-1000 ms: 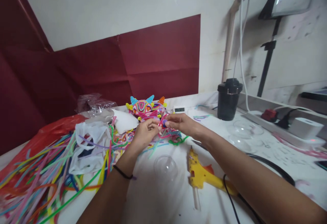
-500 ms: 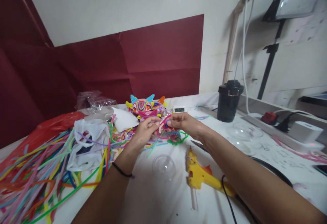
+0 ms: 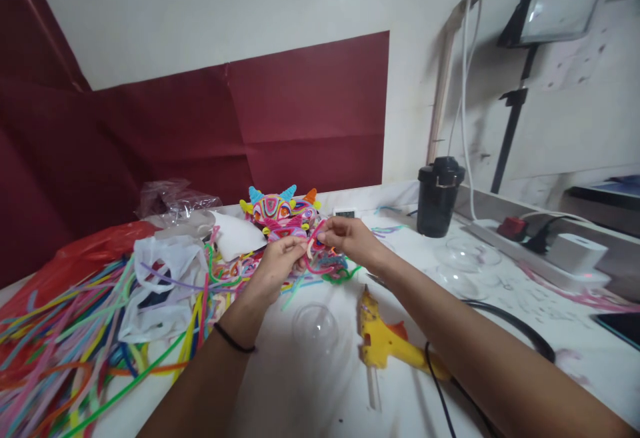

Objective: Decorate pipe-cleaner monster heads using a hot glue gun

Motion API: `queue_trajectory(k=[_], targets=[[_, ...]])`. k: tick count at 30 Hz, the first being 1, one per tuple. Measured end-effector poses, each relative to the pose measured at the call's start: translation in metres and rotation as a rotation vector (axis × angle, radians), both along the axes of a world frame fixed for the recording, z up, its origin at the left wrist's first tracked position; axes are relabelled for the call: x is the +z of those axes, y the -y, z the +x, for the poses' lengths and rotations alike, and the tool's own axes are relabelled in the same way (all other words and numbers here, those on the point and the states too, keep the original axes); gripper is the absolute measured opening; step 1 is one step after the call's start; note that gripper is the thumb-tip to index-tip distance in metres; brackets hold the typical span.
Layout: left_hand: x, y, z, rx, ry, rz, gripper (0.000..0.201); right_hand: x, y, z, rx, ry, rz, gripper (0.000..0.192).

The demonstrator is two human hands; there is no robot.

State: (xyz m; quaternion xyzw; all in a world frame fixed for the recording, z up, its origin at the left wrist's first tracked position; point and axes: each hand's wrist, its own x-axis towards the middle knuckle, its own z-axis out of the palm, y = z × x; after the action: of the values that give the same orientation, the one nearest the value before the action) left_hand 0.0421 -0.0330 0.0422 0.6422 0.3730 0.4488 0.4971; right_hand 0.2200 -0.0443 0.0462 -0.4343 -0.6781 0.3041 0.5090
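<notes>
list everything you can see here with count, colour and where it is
pipe cleaners: many, mixed colours, heaped at table left
pink pipe cleaner: one, held between both hands
finished craft figures: about two, multicoloured, behind the hands
glue gun: one, yellow, table centre, black cable
clear dome: one, transparent, left of the glue gun
clear domes: two or so, table right
black container: one, table back
white plastic bag: one, among the pipe cleaners
red plastic bag: one, far left
power strip: one, right ledge
left hand: pinching the pink piece
right hand: pinching it too
</notes>
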Motion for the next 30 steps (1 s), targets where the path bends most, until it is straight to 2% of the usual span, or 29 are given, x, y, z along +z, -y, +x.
queue_trajectory(k=[2, 4, 9, 12, 14, 20, 26, 30], targets=[[-0.001, -0.001, 0.001, 0.026, 0.02, -0.014, 0.022, 0.002, 0.004, -0.002, -0.133, 0.08, 0.127, 0.027], [-0.002, -0.002, 0.001, 0.056, 0.037, -0.02, 0.023, 0.006, 0.011, -0.006, -0.204, 0.191, 0.239, 0.021], [-0.001, 0.0, 0.003, 0.105, 0.042, 0.002, 0.021, 0.014, 0.026, -0.015, -0.135, 0.514, 0.352, 0.013], [0.001, 0.003, 0.005, 0.117, 0.006, 0.036, 0.018, 0.014, 0.028, -0.018, -0.13, 0.615, 0.369, 0.008], [0.002, 0.004, 0.005, 0.128, -0.021, 0.07, 0.017, 0.014, 0.028, -0.018, -0.12, 0.634, 0.369, 0.012], [0.005, 0.006, 0.005, 0.19, -0.117, 0.193, 0.01, 0.014, 0.025, -0.012, -0.086, 0.483, 0.288, 0.018], [0.011, 0.01, 0.004, 0.26, -0.339, 0.457, 0.013, 0.016, 0.013, 0.003, 0.013, 0.18, 0.082, 0.019], [0.014, 0.014, 0.005, 0.257, -0.4, 0.536, 0.016, 0.017, 0.009, 0.007, 0.078, 0.021, -0.062, 0.017]])
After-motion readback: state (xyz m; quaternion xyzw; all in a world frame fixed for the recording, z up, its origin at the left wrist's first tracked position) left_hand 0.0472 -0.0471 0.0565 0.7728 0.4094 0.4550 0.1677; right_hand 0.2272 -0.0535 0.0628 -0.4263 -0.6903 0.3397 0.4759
